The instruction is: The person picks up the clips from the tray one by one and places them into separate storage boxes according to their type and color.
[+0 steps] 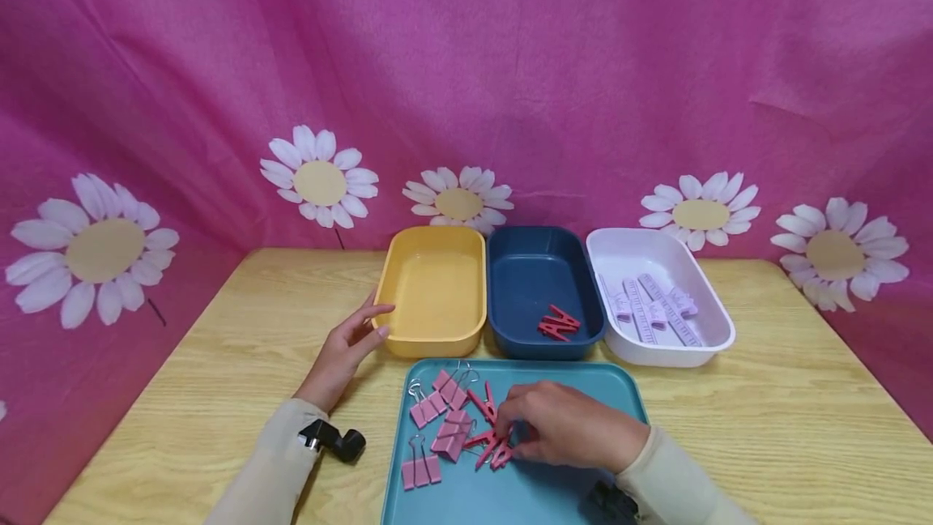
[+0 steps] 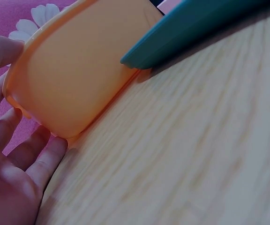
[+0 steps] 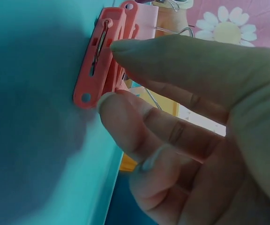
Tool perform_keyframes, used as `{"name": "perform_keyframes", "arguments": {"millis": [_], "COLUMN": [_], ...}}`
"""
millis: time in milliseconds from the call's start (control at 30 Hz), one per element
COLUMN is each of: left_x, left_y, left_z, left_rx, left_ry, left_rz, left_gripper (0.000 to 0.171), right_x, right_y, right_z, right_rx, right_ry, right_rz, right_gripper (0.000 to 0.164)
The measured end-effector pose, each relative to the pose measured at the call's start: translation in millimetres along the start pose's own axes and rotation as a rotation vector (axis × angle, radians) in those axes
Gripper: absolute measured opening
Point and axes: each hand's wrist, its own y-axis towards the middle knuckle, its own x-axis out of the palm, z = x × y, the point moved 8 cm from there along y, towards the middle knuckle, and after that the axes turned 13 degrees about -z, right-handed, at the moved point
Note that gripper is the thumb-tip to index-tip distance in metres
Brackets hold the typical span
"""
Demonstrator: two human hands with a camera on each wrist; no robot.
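Note:
My right hand (image 1: 564, 428) is over the teal tray (image 1: 525, 501), its thumb and fingers pinching a red clothespin (image 3: 95, 70) near the tray's surface. Other red clothespins (image 1: 483, 403) lie beside the fingertips. Left of them are several pink binder clips (image 1: 421, 472) with silver wire handles. My left hand (image 1: 342, 355) rests against the near left corner of the yellow bin (image 1: 430, 347), fingers spread. In the left wrist view, the fingertips touch the bin's outer wall (image 2: 64, 75) and rim.
Right of the yellow bin stands a navy bin (image 1: 543, 266) holding red clothespins (image 1: 560, 322). Beside it, a white bin (image 1: 656, 355) holds pale purple rulers (image 1: 640, 310) and small purple pieces (image 1: 683, 302). A pink flowered cloth (image 1: 510, 104) hangs behind the wooden table (image 1: 765, 395).

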Motion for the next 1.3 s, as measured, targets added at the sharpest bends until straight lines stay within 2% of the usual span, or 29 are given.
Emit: {"name": "perform_keyframes", "arguments": {"millis": [233, 467, 700, 1067, 1300], "left_x": [0.3, -1.2, 0.0, -2.0, -0.1], "left_y": [0.6, -0.5, -1.4, -3.2, -2.9], "left_z": [-0.7, -0.6, -2.9, -0.4, -0.2], "left_rx": [-0.015, 0.01, -0.026, -0.016, -0.024], "left_ry": [-0.007, -0.009, -0.004, -0.007, -0.002], "left_rz": [0.002, 0.002, 0.003, 0.0, -0.01], "left_gripper": [0.04, 0.037, 0.04, 0.044, 0.045], "right_x": [0.8, 0.5, 1.5, 3.4, 4.5], "right_y": [-0.5, 0.3, -0.8, -0.5, -2.7], "right_z": [1.5, 4.5, 5.9, 7.4, 10.9], "right_rx": [0.028, 0.066, 0.095, 0.132, 0.172], "right_ry": [0.0, -0.013, -0.016, -0.06, -0.035], "right_rz": [-0.009, -0.015, -0.033, -0.036, -0.066], "right_gripper": [0.019, 0.017, 0.017, 0.024, 0.021]}}
